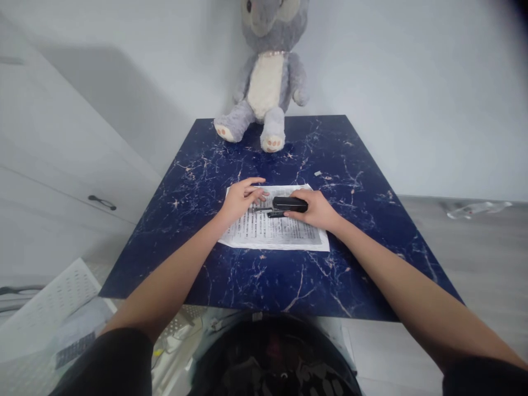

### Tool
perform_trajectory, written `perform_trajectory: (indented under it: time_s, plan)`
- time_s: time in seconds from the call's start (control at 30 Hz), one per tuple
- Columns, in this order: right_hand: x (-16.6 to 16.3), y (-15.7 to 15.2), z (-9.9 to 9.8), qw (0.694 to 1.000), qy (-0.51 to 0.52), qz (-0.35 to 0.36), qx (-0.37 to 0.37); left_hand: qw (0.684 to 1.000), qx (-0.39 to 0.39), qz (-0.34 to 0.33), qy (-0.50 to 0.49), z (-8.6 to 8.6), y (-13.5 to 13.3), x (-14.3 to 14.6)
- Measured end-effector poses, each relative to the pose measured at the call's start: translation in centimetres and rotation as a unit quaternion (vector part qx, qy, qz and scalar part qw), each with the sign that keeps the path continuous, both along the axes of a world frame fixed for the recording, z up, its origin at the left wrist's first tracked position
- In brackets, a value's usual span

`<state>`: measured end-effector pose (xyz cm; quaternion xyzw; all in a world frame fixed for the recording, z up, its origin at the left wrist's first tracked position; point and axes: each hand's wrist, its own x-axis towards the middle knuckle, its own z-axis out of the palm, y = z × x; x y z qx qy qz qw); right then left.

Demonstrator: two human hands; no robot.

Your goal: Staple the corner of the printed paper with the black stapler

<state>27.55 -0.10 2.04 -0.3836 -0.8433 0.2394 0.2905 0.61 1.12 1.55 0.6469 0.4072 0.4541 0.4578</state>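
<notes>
A black stapler (290, 204) lies over printed sheets of paper (270, 234) on the blue marbled table. My right hand (315, 208) is wrapped around the stapler's right end. The stapler's jaws point left and its top arm is lifted away from the base, with a thin metal strip showing between them. Just left of the stapler, my left hand (244, 197) hovers at or rests on the upper left of the paper, fingers apart and stretched toward the stapler. Whether its fingertips touch the metal strip I cannot tell.
A grey plush toy (266, 82) sits at the table's (268, 280) far edge against the wall. A small white scrap (317, 173) lies beyond the paper. At lower left stands a white perforated basket (53, 308); a cabinet handle (102, 202) sticks out at left.
</notes>
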Motion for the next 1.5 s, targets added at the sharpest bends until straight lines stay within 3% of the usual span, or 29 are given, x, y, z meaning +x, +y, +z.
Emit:
perform_trajectory:
  time_s: [0.3,0.43,0.67,1.1,1.5]
  plan:
    - [0.1,0.1,-0.4,1.000,0.007,0.000,-0.005,0.998,-0.042,0.007,-0.048,-0.3,0.2,-0.1]
    - [0.0,0.0,-0.2,1.000,0.007,0.000,-0.006,1.000,-0.001,0.003,-0.030,0.5,-0.3,-0.1]
    - [-0.2,-0.2,-0.3,0.999,-0.001,-0.031,0.022,0.987,0.081,-0.055,0.127,1.1,-0.7,-0.4]
    - [-0.1,-0.2,-0.3,1.000,-0.004,-0.021,0.020,0.976,0.122,-0.111,0.144,1.7,-1.1,-0.4]
    - [0.1,0.0,-0.6,1.000,-0.008,-0.018,0.017,0.984,0.093,-0.098,0.113,1.8,-1.3,-0.1]
